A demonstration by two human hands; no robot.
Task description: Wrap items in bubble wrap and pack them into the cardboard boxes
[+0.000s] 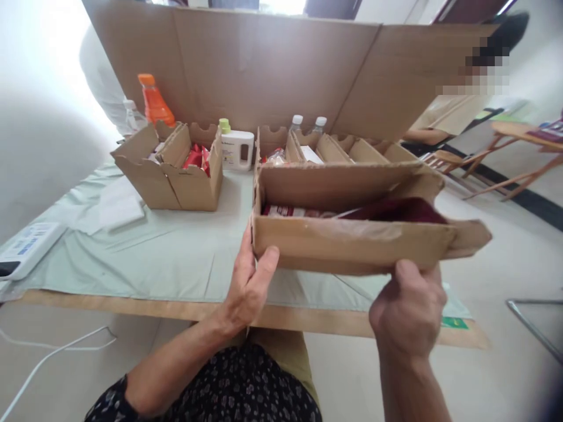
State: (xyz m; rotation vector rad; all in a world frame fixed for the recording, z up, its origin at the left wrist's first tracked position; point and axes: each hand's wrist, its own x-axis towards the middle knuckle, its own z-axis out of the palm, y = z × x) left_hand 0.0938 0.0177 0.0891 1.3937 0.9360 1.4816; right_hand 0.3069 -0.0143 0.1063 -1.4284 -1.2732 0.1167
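Two hands (328, 299) on cardboard box (352, 243)

Single head view, worn above left hand (248, 287) and right hand (409, 310), facing forward and down. Both hands close to lens. Cardboard box (352, 243) between hands fills centre. Table (176, 258) beyond left hand, cardboard screen (264, 70) farther behind.

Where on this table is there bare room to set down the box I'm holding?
Bare green cloth runs along the near edge, between the folded white sheet and the cardboard box in your left hand and right hand. The back row is crowded: small open box, white jug, orange bottle, divided tray.
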